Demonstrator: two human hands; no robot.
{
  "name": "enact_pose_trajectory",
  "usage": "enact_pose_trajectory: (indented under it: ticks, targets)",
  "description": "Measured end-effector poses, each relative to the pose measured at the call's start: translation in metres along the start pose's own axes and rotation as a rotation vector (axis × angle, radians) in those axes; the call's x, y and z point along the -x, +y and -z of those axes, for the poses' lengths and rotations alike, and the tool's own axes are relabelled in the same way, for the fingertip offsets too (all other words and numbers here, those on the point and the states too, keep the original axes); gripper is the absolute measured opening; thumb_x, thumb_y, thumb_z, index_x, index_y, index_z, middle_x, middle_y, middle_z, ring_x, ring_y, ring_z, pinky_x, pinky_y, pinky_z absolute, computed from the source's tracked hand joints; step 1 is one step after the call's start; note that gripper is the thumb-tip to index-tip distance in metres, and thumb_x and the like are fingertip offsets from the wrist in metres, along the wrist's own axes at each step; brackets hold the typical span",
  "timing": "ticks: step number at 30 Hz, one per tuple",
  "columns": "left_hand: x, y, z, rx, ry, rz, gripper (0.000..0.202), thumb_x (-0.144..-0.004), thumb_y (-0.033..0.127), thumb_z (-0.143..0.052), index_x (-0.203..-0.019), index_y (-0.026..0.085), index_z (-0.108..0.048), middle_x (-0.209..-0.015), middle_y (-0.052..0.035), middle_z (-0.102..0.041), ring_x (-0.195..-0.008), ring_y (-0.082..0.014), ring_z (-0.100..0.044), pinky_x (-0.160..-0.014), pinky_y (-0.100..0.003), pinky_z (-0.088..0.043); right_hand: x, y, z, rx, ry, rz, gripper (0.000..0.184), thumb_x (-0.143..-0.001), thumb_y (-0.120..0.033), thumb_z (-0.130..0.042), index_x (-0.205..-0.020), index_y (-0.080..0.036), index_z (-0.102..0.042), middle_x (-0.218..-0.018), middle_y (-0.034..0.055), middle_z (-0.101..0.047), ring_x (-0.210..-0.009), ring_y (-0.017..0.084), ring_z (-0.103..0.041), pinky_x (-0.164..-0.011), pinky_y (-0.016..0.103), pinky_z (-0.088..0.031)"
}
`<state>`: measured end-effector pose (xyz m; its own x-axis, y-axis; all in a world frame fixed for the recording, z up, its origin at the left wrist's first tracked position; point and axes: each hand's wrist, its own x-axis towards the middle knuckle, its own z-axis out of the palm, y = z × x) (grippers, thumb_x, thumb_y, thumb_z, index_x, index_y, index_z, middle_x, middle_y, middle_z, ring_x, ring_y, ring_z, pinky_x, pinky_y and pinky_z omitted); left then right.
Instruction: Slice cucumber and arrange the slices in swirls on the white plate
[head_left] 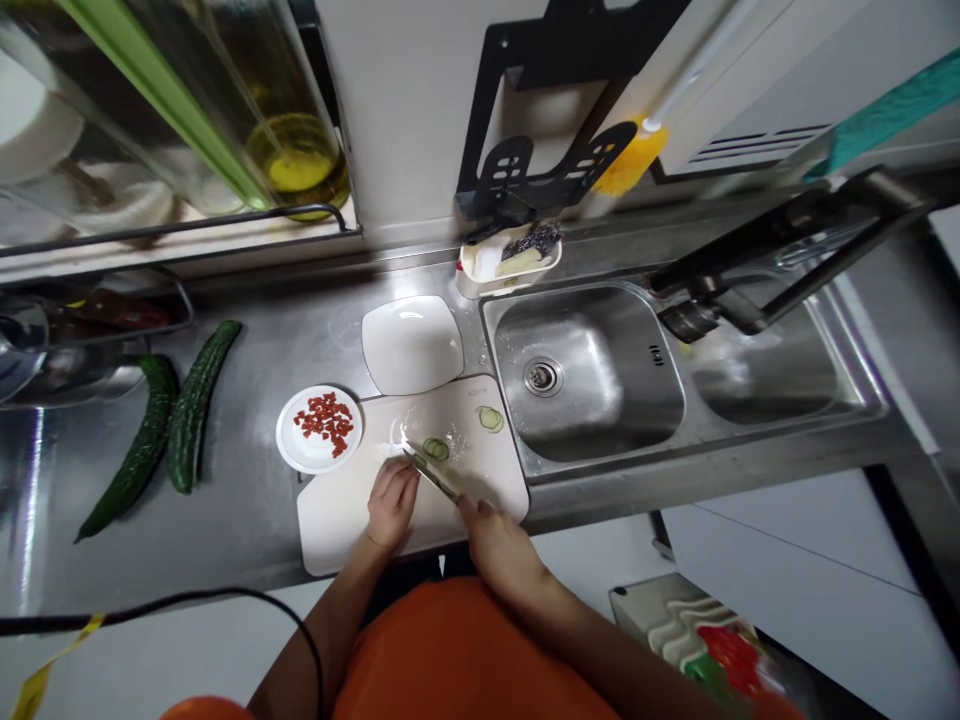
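In the head view my right hand (501, 545) grips a kitchen knife (436, 478) by its handle, the blade slanting up and left over the white cutting board (345, 525). My left hand (391, 498) rests on the board with its fingers curled, close against the blade's left side. A bit of green shows by those fingertips; the cucumber piece under them is mostly hidden. Just beyond the blade lie several thin cucumber slices (436, 449). More slices (490, 419) sit near the board's far right corner.
A plate (294, 452) of diced red pieces (324, 422) touches the board's left side. Behind the board is a white square plate (412, 345). Two whole cucumbers (196, 410) lie at left. The sink (600, 380), with its black faucet (750, 270), adjoins at right.
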<state>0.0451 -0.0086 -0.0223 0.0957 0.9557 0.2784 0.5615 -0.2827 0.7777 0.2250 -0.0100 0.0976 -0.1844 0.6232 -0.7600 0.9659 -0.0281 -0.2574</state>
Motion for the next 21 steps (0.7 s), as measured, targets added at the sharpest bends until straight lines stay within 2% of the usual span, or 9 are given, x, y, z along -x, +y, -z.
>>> enact_pose_trajectory:
  ticks: [5,21]
  targets:
    - [0.0025,-0.0026,-0.0008,-0.016,0.003,-0.003,0.013,-0.084,0.011,-0.055,-0.092,0.018,-0.063,-0.094,-0.0061,-0.065,-0.095,-0.017,-0.061,-0.089,-0.038,-0.051,0.008,0.0027,0.0027,-0.005,-0.029,0.012,0.046,-0.086,-0.002,-0.028,-0.122,-0.017,-0.052,-0.098,0.0117,-0.065,-0.082,0.021,-0.066,-0.065,0.025,-0.046]
    - [0.0029,-0.0032,-0.0015,-0.005,-0.006,0.008,0.012,-0.086,0.014,-0.054,-0.093,0.018,-0.063,-0.096,-0.0071,-0.065,-0.097,-0.0181,-0.061,-0.09,-0.041,-0.051,0.0118,0.0032,0.0076,-0.005,-0.045,0.016,0.044,-0.085,-0.001,-0.026,-0.115,-0.017,-0.054,-0.096,0.012,-0.066,-0.082,0.023,-0.066,-0.062,0.027,-0.045]
